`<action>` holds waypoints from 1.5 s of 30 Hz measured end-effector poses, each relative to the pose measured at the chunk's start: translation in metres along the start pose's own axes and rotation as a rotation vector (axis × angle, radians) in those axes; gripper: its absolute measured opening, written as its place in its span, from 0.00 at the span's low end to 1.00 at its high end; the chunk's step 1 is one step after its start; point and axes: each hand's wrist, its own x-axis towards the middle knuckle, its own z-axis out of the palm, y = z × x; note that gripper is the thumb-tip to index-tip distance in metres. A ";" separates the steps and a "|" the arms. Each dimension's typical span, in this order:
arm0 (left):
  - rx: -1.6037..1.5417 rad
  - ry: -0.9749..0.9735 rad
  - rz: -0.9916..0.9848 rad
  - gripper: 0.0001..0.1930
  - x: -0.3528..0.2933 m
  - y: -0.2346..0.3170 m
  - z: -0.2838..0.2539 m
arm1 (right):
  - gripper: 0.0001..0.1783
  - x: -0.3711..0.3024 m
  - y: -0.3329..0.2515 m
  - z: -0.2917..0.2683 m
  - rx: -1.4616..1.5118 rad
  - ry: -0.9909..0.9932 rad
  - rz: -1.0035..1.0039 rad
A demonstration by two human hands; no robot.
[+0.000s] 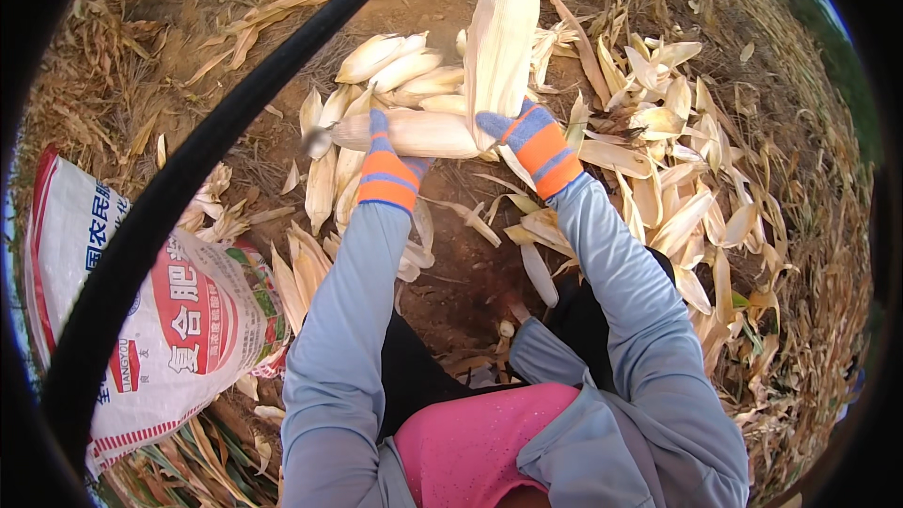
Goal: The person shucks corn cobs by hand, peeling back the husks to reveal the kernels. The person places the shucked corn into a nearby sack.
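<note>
Both my hands wear blue-and-orange striped gloves. My left hand point(390, 174) is closed round a corn ear in its pale dry husk point(428, 134), which lies crosswise with its dark tip to the left. A second husked corn ear point(506, 33), longer in view, points away from me; my right hand point(544, 146) grips its near end, thumb on top. Where the two ears meet, the upright one overlaps the crosswise one. Just beyond my left hand is a pile of husked ears point(400, 66). The fingers under both ears are hidden.
Loose dry husks point(677, 188) are heaped on the right. At the left stands a white-and-red woven sack point(169, 320). A black strap or cable point(216, 118) crosses the view close up. Dry stalks and leaves point(800, 132) cover the ground around the bare soil.
</note>
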 end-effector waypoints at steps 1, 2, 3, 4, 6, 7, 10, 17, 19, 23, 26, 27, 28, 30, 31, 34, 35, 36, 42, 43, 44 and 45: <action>-0.009 0.030 -0.016 0.33 0.002 -0.001 -0.003 | 0.26 -0.001 -0.004 0.002 -0.030 0.010 0.016; 0.000 0.024 -0.005 0.33 0.004 -0.003 -0.006 | 0.26 -0.002 -0.006 0.002 0.007 0.020 0.044; 0.009 0.018 0.006 0.33 0.007 -0.006 -0.008 | 0.26 -0.003 -0.008 0.003 0.043 0.031 0.072; 0.017 0.009 0.014 0.33 0.007 -0.009 -0.008 | 0.25 -0.003 -0.010 0.002 0.077 0.044 0.100; 0.050 0.029 0.027 0.33 0.010 -0.016 -0.006 | 0.25 -0.004 -0.014 0.006 0.082 0.058 0.071; 0.066 0.041 0.038 0.32 0.012 -0.017 -0.007 | 0.25 -0.005 -0.018 0.011 0.086 0.060 0.056; 0.098 0.028 0.030 0.33 0.022 -0.018 -0.014 | 0.24 -0.011 -0.035 0.021 0.219 -0.068 -0.133; -0.024 -0.197 -0.188 0.38 0.058 -0.021 -0.024 | 0.19 -0.023 -0.046 0.039 0.308 -0.081 0.006; 0.006 0.002 -0.143 0.37 0.031 -0.025 -0.001 | 0.16 -0.025 -0.060 0.037 0.310 -0.031 -0.025; 0.010 -0.215 -0.240 0.31 0.012 -0.017 0.010 | 0.14 -0.026 -0.073 0.037 0.344 -0.004 -0.092; 0.065 -0.267 -0.228 0.24 0.013 -0.014 0.008 | 0.15 -0.030 -0.081 0.039 0.296 -0.110 -0.117; 0.107 -0.205 -0.228 0.18 0.030 -0.014 -0.008 | 0.15 -0.030 -0.076 0.044 0.215 -0.147 -0.155; 0.165 -0.263 -0.173 0.20 0.037 -0.013 -0.013 | 0.16 -0.031 -0.072 0.048 0.132 -0.185 -0.190; 0.279 -0.377 -0.065 0.25 0.047 -0.013 -0.023 | 0.15 -0.033 -0.069 0.053 0.329 -0.185 -0.094; 0.218 -0.340 -0.072 0.24 0.051 -0.015 -0.027 | 0.15 -0.034 -0.067 0.055 0.425 -0.183 -0.044; 0.141 -0.100 -0.120 0.17 -0.007 -0.011 0.025 | 0.14 -0.025 -0.056 0.053 0.457 -0.099 -0.007; 0.088 -0.276 -0.127 0.18 0.018 -0.015 0.004 | 0.13 -0.021 -0.054 0.054 0.369 -0.073 0.018; 0.091 -0.311 -0.125 0.20 0.019 -0.012 0.002 | 0.12 -0.015 -0.049 0.054 0.279 -0.046 0.042; 0.097 -0.316 0.011 0.34 0.020 -0.015 0.006 | 0.14 -0.008 -0.044 0.048 0.736 -0.110 0.085; 0.116 -0.307 0.031 0.33 0.020 -0.011 0.002 | 0.13 -0.017 -0.074 0.051 0.956 -0.019 0.251; 0.135 -0.313 0.042 0.32 0.020 -0.010 0.007 | 0.12 -0.021 -0.091 0.049 1.164 0.089 0.410; 0.155 -0.319 0.052 0.31 0.019 -0.008 0.011 | 0.12 -0.021 -0.083 0.044 1.215 -0.015 0.345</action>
